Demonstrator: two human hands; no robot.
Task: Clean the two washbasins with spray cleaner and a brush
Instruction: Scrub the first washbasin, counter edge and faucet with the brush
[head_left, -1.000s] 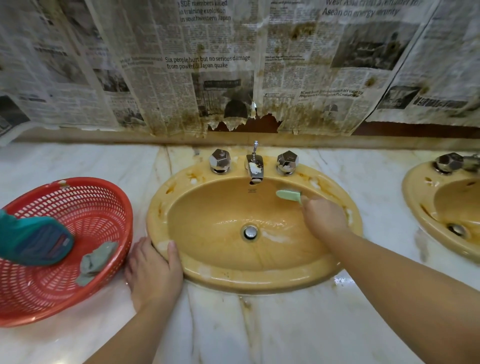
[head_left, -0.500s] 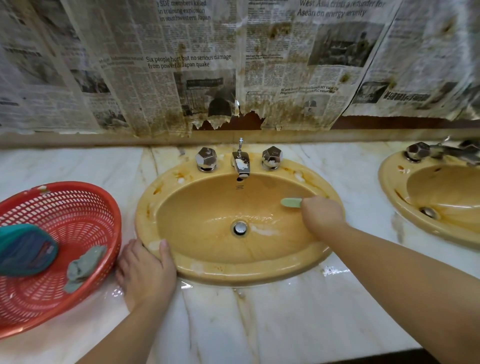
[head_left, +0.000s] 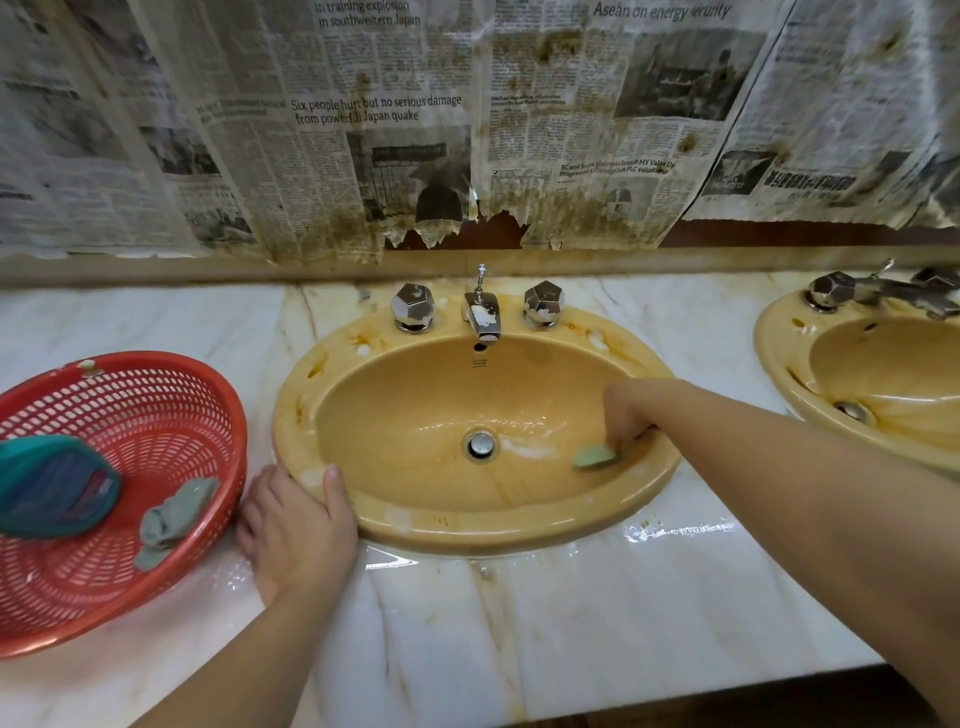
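Fingers of the right hand (head_left: 626, 415) are curled round a green brush (head_left: 594, 457), pressed inside the basin (head_left: 415, 525). Left hand (head_left: 296, 525) is laid flat on its rim.

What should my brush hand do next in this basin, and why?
Probably sweep the brush left across the bowl toward the drain: the right hand holds it low on the right wall, and white foam streaks lie beside the drain.

I see a mustard-yellow basin (head_left: 467, 525) with rusty brown stains on its rim, a pale green brush (head_left: 594, 457), white marble counter (head_left: 545, 623) veined in tan, a red lattice basket (head_left: 156, 415) holding a teal bottle (head_left: 52, 488) and grey-green cloth (head_left: 174, 519), and black-and-white newspaper (head_left: 363, 130) blotched brown.
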